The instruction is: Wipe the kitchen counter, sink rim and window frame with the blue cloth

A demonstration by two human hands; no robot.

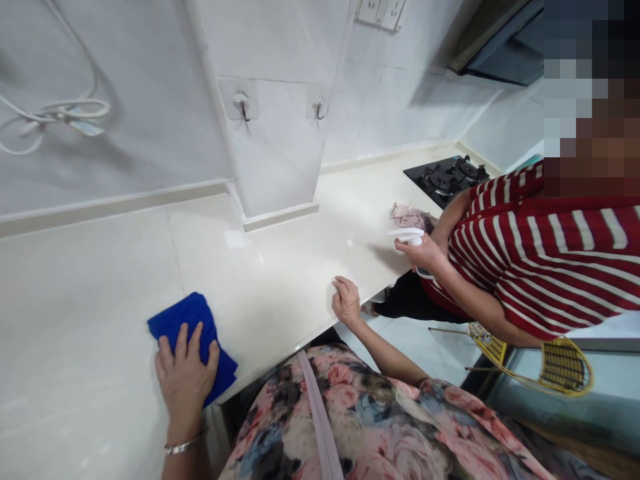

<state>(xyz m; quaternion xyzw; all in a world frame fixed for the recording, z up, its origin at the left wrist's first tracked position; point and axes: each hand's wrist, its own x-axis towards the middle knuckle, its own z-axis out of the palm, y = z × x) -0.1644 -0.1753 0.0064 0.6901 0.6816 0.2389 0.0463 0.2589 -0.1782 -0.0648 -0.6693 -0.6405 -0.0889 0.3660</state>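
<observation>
1. My left hand (185, 380) is pressing down on a blue cloth (193, 333), fingers spread, on the white counter (280, 267).
2. My right hand (346, 300) is empty, fingers loosely curled at the counter's edge.
3. A co-worker's hand (420, 253) grips a spray bottle (413, 237).

We count one left hand (184, 383), one right hand (346, 301), one blue cloth (193, 337), one co-worker (543, 267), one spray bottle (407, 237), one pink cloth (410, 216), two wall hooks (241, 105), one gas hob (445, 177), one desk (280, 280) and one yellow wicker chair (557, 365).
</observation>
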